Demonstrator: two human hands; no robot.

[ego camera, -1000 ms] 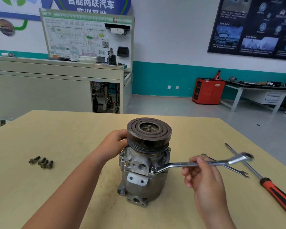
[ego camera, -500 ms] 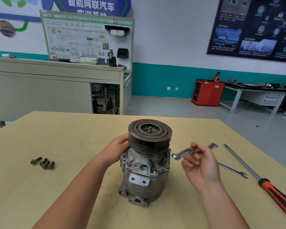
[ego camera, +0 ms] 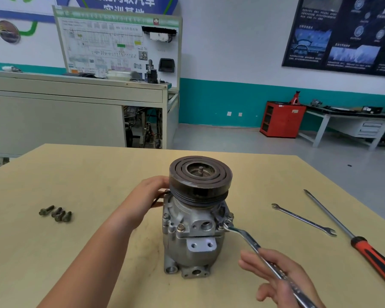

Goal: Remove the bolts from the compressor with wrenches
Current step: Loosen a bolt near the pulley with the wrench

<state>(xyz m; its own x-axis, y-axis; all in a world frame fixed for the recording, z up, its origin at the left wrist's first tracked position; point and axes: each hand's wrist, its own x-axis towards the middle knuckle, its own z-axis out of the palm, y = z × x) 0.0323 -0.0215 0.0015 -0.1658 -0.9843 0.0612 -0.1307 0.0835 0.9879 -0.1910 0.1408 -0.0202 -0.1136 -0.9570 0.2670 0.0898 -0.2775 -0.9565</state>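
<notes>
Cupping the upper left side of the upright AC compressor [ego camera: 193, 247] at the middle of the table [ego camera: 76, 174], the left hand [ego camera: 150, 194] is steadying it while the right hand [ego camera: 282, 283] is gripping the wrench [ego camera: 249, 238], its long axis slanting from the right-front bolt [ego camera: 229, 218] back toward the person.

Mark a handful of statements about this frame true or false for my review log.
1. The right hand holds a wrench whose head is at the compressor. True.
2. The left hand lies flat on the table. False: it holds the compressor's left side, under the pulley.
3. Four loose bolts lie left of the compressor. True.
4. The spare wrench lies on the pulley. False: it lies on the table, right of the compressor.
5. The screwdriver has a blue handle. False: red and black.
</notes>
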